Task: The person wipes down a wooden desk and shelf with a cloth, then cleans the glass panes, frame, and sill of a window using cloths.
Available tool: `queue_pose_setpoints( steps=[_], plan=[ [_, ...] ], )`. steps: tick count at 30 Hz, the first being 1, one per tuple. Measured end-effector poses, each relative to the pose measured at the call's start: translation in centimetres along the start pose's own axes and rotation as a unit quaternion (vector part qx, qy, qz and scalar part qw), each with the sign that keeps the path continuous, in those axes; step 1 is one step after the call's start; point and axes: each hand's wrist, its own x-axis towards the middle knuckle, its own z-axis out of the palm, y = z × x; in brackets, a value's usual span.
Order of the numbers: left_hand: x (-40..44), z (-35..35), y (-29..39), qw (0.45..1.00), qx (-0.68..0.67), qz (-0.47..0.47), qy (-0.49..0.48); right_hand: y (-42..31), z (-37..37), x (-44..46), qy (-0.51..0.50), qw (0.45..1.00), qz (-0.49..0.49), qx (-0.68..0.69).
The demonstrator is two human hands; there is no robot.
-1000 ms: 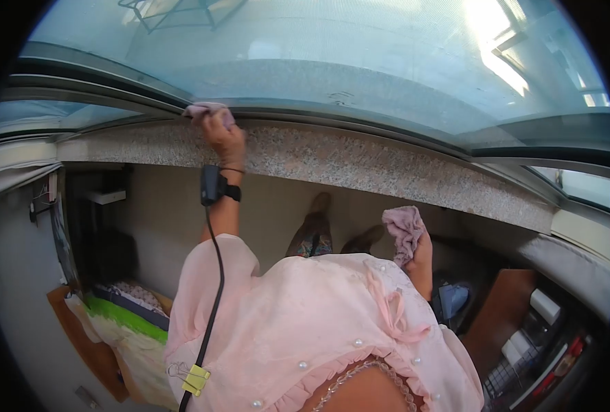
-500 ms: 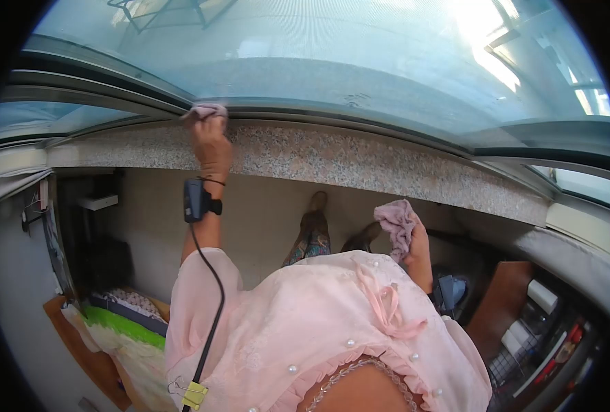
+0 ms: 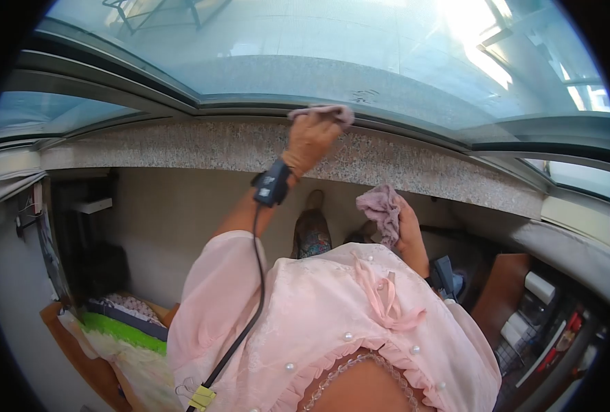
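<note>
My left hand (image 3: 309, 143) is closed on a mauve cloth (image 3: 332, 112) and presses it against the dark lower window frame (image 3: 250, 110), just above the speckled stone sill (image 3: 222, 147). A black device with a cable is strapped to that wrist. Below the sill, nearer my body, my right hand (image 3: 409, 230) grips a second, crumpled mauve cloth (image 3: 382, 211), which hangs from the fingers. Behind the frame is the large glass pane (image 3: 291, 55).
Low on the left lies bedding with a bright green edge (image 3: 123, 335). At the lower right stand a brown wooden panel (image 3: 499, 288) and a wire basket (image 3: 514, 353) beside white items. My feet are on the floor (image 3: 181, 206) under the sill.
My left hand has slid the cloth rightward along the window frame. My right hand and its cloth have shifted slightly left and up in view.
</note>
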Motion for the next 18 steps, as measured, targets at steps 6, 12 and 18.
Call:
queue_pose_setpoints(
  steps=[6, 12, 18],
  plan=[
    [-5.4, -6.3, -8.3, 0.970, 0.190, -0.150, 0.014, 0.4, -1.3, -0.3, 0.036, 0.999, -0.017, 0.029],
    [-5.6, -2.8, -5.8, 0.919, 0.107, -0.369, 0.089, 0.9, -5.8, -2.8, 0.072, 0.990, -0.056, 0.103],
    [-1.3, 7.3, 5.2, 0.937, 0.027, -0.317, 0.142, -0.8, -9.8, -6.4, 0.098, 0.974, -0.119, 0.165]
  ],
)
